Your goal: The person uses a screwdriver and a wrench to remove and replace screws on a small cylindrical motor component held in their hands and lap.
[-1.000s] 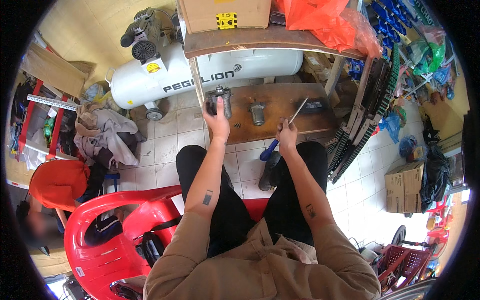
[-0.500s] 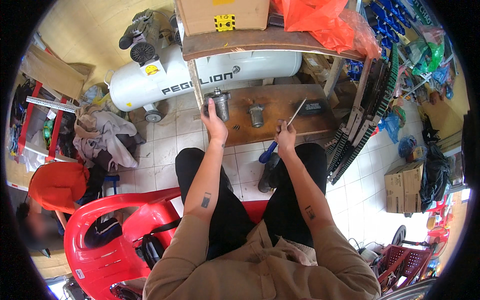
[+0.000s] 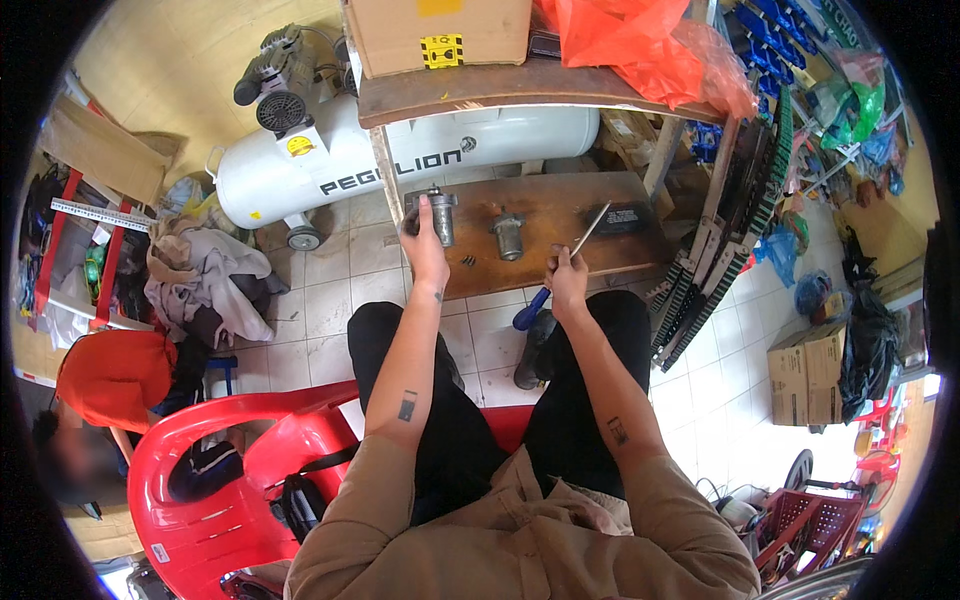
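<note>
My left hand point(image 3: 426, 242) grips a grey metal cylindrical part point(image 3: 444, 215) with a fitting on top, over or on the left end of the wooden board point(image 3: 560, 270); whether it rests there I cannot tell. A second, smaller metal part point(image 3: 508, 236) stands mid-board, with small dark pieces point(image 3: 467, 260) left of it. My right hand point(image 3: 565, 275) has fingers closed round a screwdriver point(image 3: 587, 236), blue handle point(image 3: 532, 309) downward and long shaft pointing up and right toward a dark flat case point(image 3: 620, 218) on the board's right end.
A white compressor tank point(image 3: 270, 175) lies behind. An upper shelf point(image 3: 540, 90) bears a cardboard box and red bags. Black rails point(image 3: 720, 240) lean at right, near cartons point(image 3: 805, 375). I sit in a red chair point(image 3: 200, 430); another person point(image 3: 110, 385) in orange is at lower left.
The metal part in my left hand sits a little lower. My right hand and screwdriver have barely moved. The view has shifted slightly.
</note>
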Tool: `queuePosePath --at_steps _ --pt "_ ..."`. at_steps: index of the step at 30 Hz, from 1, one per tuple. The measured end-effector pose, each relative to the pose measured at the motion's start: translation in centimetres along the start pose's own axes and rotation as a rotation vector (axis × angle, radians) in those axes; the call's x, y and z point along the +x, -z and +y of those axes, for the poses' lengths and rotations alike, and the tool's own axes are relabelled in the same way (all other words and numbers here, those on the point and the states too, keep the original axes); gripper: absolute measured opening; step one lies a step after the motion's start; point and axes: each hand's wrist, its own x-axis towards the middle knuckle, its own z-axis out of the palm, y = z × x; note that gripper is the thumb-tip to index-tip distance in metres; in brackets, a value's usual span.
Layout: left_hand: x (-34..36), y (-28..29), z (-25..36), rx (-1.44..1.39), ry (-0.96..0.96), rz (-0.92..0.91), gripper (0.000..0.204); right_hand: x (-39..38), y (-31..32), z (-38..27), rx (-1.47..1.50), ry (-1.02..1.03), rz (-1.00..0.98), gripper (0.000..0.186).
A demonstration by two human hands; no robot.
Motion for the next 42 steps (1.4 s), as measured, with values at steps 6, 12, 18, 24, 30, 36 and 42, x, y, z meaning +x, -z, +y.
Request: queuePosePath --at_steps 6,12,18,24,30,36,42 --pt "0.2 0.7 -0.6 0.087 0.206 0.076 0.037 0.3 0.4 0.0 0.023 -0.1 0.005 0.024" --pt "1.4 2.2 -4.0 0.148 0.184 0.157 0.03 -0.2 -0.1 -0.4 -0.005 -0.137 -0.02 0.026" --pt "1.0 2.7 -5.3 0.428 0.048 0.082 0.033 -0.1 0.1 -0.7 -0.028 -0.144 -0.046 0.028" --pt "1.0 3.1 -5.2 0.585 -0.024 0.097 0.029 -0.4 -0.2 -0.7 -0.009 -0.15 -0.075 0.028" --pt "2.4 4.6 -7.3 0.729 -0.156 0.086 0.034 -0.6 -0.2 -0.8 -0.01 -0.163 -0.065 0.028" --pt "3.7 5.9 -8.9 0.697 -0.049 0.132 0.038 -0.6 -0.4 -0.7 -0.047 -0.176 -0.084 0.03" --pt "4.6 7.2 -9.9 0.908 -0.151 0.172 0.047 -1.0 -0.8 -1.0 -0.009 -0.166 -0.1 0.027"
